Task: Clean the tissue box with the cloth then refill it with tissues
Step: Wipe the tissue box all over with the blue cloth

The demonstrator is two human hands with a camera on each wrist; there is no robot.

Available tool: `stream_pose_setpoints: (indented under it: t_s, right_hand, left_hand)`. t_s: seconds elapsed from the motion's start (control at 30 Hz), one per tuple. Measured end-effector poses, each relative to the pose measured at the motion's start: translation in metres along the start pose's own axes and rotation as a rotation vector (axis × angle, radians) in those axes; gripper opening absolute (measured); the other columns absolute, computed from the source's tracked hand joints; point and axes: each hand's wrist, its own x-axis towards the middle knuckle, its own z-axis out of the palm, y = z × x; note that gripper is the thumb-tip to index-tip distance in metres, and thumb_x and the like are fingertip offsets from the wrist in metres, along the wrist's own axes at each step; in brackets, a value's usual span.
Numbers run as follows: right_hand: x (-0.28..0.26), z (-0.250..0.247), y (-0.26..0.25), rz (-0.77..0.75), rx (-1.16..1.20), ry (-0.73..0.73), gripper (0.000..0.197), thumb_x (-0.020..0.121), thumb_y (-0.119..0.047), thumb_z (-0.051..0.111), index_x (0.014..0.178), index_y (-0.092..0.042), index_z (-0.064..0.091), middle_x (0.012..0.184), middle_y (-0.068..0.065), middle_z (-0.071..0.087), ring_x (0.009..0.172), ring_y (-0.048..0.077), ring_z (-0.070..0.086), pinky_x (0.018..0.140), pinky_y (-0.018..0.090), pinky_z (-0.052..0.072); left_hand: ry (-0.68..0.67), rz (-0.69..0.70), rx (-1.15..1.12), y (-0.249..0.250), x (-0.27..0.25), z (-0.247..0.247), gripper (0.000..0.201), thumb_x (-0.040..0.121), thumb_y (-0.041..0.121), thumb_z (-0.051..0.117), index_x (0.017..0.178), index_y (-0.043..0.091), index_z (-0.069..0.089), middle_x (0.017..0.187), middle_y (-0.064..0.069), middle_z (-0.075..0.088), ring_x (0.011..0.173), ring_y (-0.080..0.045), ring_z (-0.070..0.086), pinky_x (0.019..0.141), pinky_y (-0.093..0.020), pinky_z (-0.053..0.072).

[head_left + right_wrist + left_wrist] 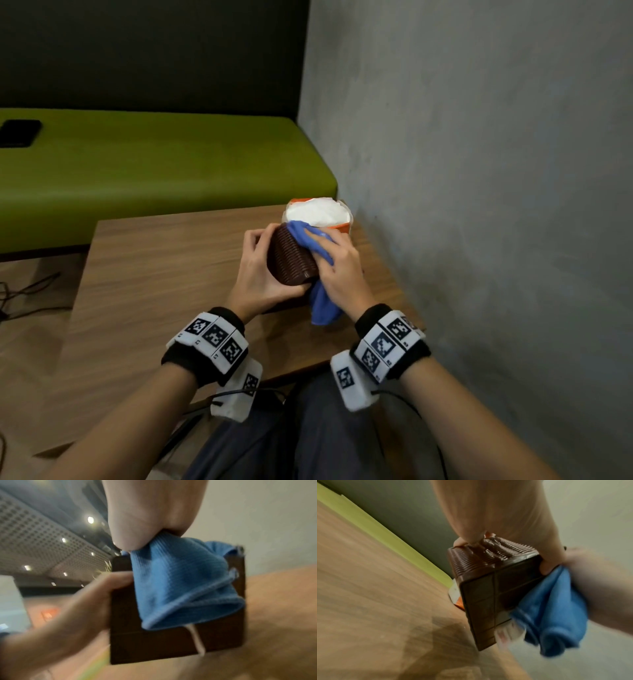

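A dark brown ribbed tissue box [291,258] is held above the wooden table, tipped on its side, and my left hand [260,270] grips it with fingers and thumb curled round it. Its smooth base [486,605] faces the left wrist camera. My right hand [337,267] holds a blue cloth [320,305] against the box's right side; the cloth [181,586] hangs bunched below the fingers. Behind the hands stands an orange pack with white tissues [318,210] showing at its open top.
The wooden table [164,274] butts against a grey wall [479,171] on the right. A green bench [154,164] runs behind it, with a black phone [19,133] at its far left. Cables lie on the floor at left.
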Motion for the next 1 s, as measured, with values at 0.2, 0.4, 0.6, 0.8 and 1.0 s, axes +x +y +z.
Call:
stream_pose_setpoints:
  t_s: [0.2, 0.4, 0.6, 0.8, 1.0]
  right_hand:
    - [0.018, -0.004, 0.013, 0.17, 0.002, 0.081, 0.031, 0.087, -0.006, 0.046, 0.112, -0.001, 0.063, 0.111, 0.024, 0.062, 0.107, 0.037, 0.054, 0.092, 0.028, 0.034]
    - [-0.008, -0.01, 0.018, 0.069, -0.034, 0.018, 0.033, 0.086, -0.003, 0.046, 0.116, -0.002, 0.061, 0.114, 0.021, 0.062, 0.103, 0.036, 0.054, 0.09, 0.019, 0.032]
    - [0.009, -0.011, -0.008, 0.061, 0.051, 0.07, 0.033, 0.085, -0.003, 0.047, 0.114, -0.002, 0.062, 0.116, 0.021, 0.061, 0.11, 0.031, 0.052, 0.095, 0.025, 0.034]
    - [-0.012, -0.015, 0.021, 0.121, -0.023, 0.032, 0.036, 0.083, -0.006, 0.043, 0.113, -0.001, 0.062, 0.112, 0.022, 0.063, 0.103, 0.038, 0.054, 0.09, 0.022, 0.033]
    - [0.002, -0.007, -0.016, 0.014, 0.055, 0.065, 0.033, 0.085, -0.004, 0.048, 0.115, -0.002, 0.062, 0.115, 0.02, 0.061, 0.105, 0.03, 0.054, 0.094, 0.027, 0.036]
  left_hand:
    - [-0.013, -0.005, 0.005, 0.005, 0.003, 0.007, 0.104, 0.046, 0.05, 0.071, 0.132, 0.003, 0.038, 0.112, -0.004, 0.034, 0.107, -0.01, 0.038, 0.094, 0.008, 0.022]
    - [-0.015, 0.052, 0.041, 0.002, 0.002, -0.007, 0.102, 0.046, 0.051, 0.07, 0.13, 0.003, 0.041, 0.111, -0.002, 0.035, 0.106, -0.002, 0.035, 0.094, 0.009, 0.019]
    - [-0.023, 0.054, -0.001, 0.011, 0.004, 0.003, 0.104, 0.046, 0.049, 0.07, 0.132, 0.0, 0.039, 0.11, -0.005, 0.034, 0.103, -0.001, 0.034, 0.095, 0.008, 0.021]
    - [-0.014, 0.052, 0.041, 0.006, -0.008, -0.007, 0.101, 0.045, 0.05, 0.071, 0.13, 0.004, 0.042, 0.11, -0.002, 0.035, 0.104, 0.0, 0.035, 0.094, 0.01, 0.019]
    - [-0.007, 0.068, 0.013, 0.014, 0.002, -0.002, 0.103, 0.044, 0.048, 0.072, 0.131, 0.002, 0.041, 0.111, -0.003, 0.034, 0.105, -0.005, 0.036, 0.095, 0.008, 0.02]
